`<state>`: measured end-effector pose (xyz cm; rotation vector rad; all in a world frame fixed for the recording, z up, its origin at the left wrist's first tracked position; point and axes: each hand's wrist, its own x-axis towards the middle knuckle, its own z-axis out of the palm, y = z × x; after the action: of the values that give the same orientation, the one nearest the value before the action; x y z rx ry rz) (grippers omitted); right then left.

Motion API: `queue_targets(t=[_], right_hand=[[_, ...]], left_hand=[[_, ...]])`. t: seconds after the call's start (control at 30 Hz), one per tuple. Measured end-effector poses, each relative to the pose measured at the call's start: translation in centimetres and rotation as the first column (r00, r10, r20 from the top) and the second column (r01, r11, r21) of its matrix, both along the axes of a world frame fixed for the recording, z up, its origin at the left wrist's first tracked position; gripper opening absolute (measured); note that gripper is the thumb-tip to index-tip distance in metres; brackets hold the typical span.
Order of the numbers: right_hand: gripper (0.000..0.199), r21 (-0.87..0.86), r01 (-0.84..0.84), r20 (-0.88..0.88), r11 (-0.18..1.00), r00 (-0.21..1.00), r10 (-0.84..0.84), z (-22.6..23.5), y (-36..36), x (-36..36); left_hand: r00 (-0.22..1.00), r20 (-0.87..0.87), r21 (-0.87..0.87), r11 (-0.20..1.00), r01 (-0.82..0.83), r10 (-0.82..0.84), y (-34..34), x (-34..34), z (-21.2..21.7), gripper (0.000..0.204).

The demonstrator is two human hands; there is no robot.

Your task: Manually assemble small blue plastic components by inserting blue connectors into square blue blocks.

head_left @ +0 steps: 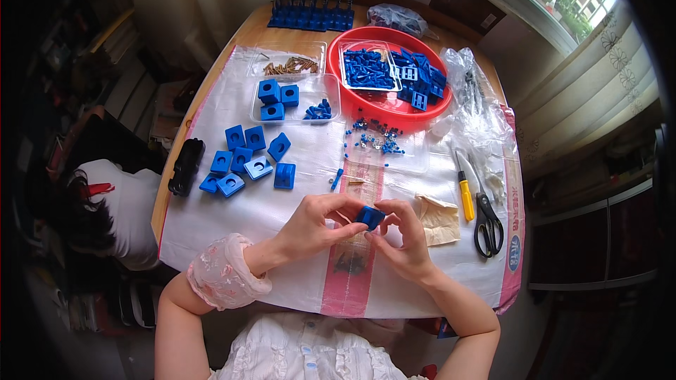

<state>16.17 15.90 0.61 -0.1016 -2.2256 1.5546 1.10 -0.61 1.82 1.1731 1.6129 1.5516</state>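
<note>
Between the fingertips of my left hand [320, 224] and my right hand [403, 239] is a small blue plastic block [370, 217], raised above the table's near middle. Both hands pinch it from opposite sides. Just beyond it on the sheet lie a thin blue pin [337, 179] and a short brass-coloured piece [356, 182]. To the left of them, several similar blue blocks [229, 184] with round holes are loosely grouped. A folded beige cloth or paper [436, 219] rests to the right of my right hand.
Farther back stand a clear tray [336, 91] of blue parts, brass screws [292, 65], and a red basin [445, 109] with blue pieces. Small parts [380, 139] lie before it. At right are a yellow-handled tool [466, 197], black scissors [488, 229] and plastic bags [468, 88]. A black case [187, 167] sits left.
</note>
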Motion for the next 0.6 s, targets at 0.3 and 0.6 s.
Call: queue_targets(t=[0.3, 0.6], right_hand=[[0.053, 0.003, 0.028, -0.004, 1.0, 1.0, -0.028, -0.1, 0.1, 0.0], [0.058, 0.044, -0.017, 0.047, 0.999, 0.999, 0.015, 0.0, 0.3, -0.1]], left_hand=[[0.99, 0.137, -0.024, 0.999, 0.04, -0.036, 0.0, -0.1, -0.3, 0.033], [0.869, 0.485, -0.074, 0.986, 0.146, -0.092, 0.4, -0.5, -0.8, 0.041]])
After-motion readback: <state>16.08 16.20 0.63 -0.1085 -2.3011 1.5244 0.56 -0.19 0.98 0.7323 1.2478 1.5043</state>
